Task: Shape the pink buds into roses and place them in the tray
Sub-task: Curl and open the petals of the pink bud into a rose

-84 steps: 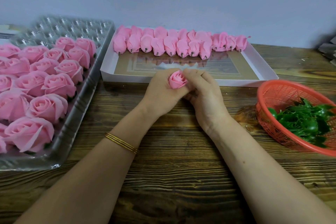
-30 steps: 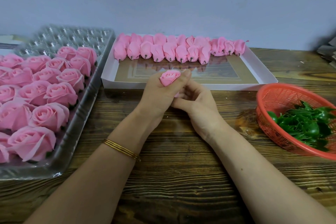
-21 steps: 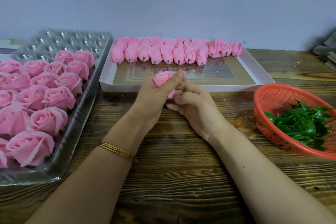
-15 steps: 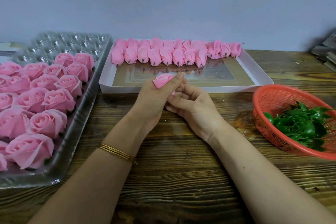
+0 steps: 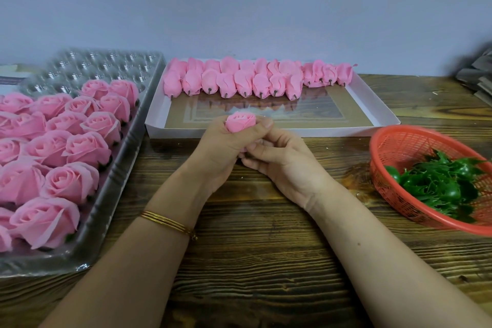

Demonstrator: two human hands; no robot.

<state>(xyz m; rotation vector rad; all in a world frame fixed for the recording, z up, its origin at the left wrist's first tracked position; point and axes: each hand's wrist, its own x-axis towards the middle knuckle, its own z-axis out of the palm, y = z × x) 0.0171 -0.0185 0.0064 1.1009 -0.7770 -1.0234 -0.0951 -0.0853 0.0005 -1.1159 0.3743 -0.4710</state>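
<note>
Over wooden table (image 5: 253, 261), left hand (image 5: 221, 146) has pink bud (image 5: 241, 122) inside its grip.

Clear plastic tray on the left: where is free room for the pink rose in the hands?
Free: the far rows of cups in the clear plastic tray, between the finished pink roses and its back rim. Crowded: its near and middle rows, full of roses. Also free: dark wooden table between the forearms.
</note>
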